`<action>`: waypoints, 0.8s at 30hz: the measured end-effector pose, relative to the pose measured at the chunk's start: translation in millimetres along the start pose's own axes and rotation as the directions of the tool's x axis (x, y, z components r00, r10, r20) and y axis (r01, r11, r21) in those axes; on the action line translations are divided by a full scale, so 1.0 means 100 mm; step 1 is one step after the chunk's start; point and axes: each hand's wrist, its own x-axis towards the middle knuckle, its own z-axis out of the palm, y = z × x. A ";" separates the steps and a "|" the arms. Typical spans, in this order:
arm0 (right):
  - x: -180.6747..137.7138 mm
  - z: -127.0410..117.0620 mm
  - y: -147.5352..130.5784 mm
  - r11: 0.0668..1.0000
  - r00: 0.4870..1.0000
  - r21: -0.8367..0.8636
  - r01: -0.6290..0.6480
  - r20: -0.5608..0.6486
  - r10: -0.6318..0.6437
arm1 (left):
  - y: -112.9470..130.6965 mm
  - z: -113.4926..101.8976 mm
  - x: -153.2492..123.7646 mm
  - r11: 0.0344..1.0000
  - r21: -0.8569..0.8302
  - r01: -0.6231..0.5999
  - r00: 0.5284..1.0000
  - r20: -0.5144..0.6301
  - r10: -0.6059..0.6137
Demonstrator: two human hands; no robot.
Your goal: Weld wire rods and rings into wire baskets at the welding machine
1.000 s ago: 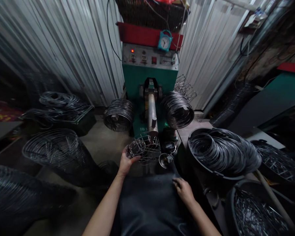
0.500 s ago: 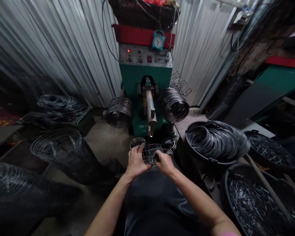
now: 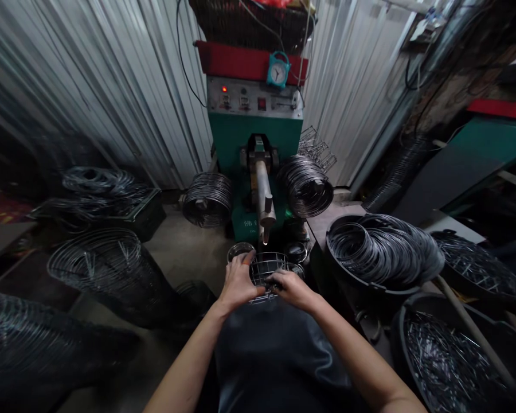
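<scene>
A small round wire basket [image 3: 270, 265] sits between my hands, just below the welding machine's electrode arm [image 3: 265, 192]. My left hand [image 3: 237, 282] grips the basket's left side, thumb toward its near edge and fingers at the rim. At the near right of the basket is my right hand [image 3: 289, 285], its darkened fingertips pinched together against the wires. Whether a small wire piece lies in that pinch is hidden. The green spot welder [image 3: 223, 137] stands straight ahead, its red lamp lit.
Wire ring coils hang left [image 3: 207, 198] and right [image 3: 306, 184] of the machine. At the right, one tub [image 3: 333, 252] holds rings, another [image 3: 402, 344] short wire pieces. Stacked wire baskets [image 3: 107, 269] stand at the left. A blue clock [image 3: 278, 70] hangs on the machine.
My right hand has shifted slightly toward me along the basket, its fingers now pinched lower at the near side. More of the basket's inside shows. My left hand keeps its hold.
</scene>
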 end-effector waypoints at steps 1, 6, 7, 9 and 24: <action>0.02 0.02 0.02 1.000 1.000 -0.003 0.004 -0.004 -0.004 | -0.02 0.00 0.03 1.000 -0.003 -0.001 1.000 0.002 0.001; 0.14 0.03 0.12 0.999 0.999 -0.015 0.028 -0.030 -0.029 | -0.09 0.00 0.17 1.000 -0.014 -0.020 1.000 0.002 0.020; 0.17 0.02 0.14 0.999 0.999 -0.019 0.031 -0.032 -0.031 | -0.11 -0.01 0.20 0.999 -0.020 -0.029 1.000 -0.002 0.029; 0.24 -0.02 0.16 0.999 0.999 -0.031 0.034 -0.037 -0.035 | -0.13 -0.01 0.28 0.999 -0.033 -0.039 0.999 -0.011 0.038; 0.45 -0.09 0.14 0.986 0.994 -0.159 -0.047 -0.108 0.029 | -0.10 -0.07 0.56 0.994 -0.040 0.100 0.994 0.036 -0.099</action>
